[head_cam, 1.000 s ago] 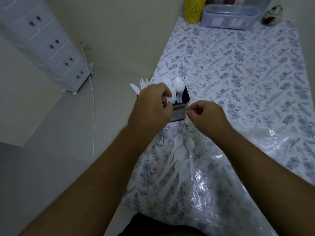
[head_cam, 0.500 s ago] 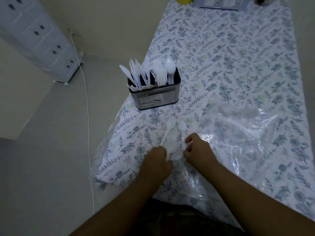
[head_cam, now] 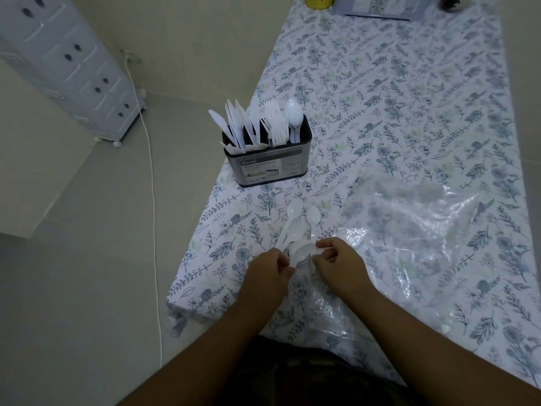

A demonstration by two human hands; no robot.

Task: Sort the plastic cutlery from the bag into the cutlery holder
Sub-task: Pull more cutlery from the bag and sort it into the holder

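my left hand [head_cam: 268, 271] and right hand [head_cam: 339, 263] meet at the near edge of the floral-clothed surface [head_cam: 395, 112], fingers curled, each grip pinching the loose white plastic spoons [head_cam: 298, 227] lying at the mouth of the crumpled clear plastic bag [head_cam: 409, 230]. beyond them stands the dark metal cutlery holder [head_cam: 265, 162], with white plastic knives [head_cam: 234, 127], forks [head_cam: 276, 124] and one spoon upright in separate compartments.

A home: floral tablecloth [head_cam: 380, 98], plastic drawer cabinet [head_cam: 67, 63], tiled floor [head_cam: 87, 259].
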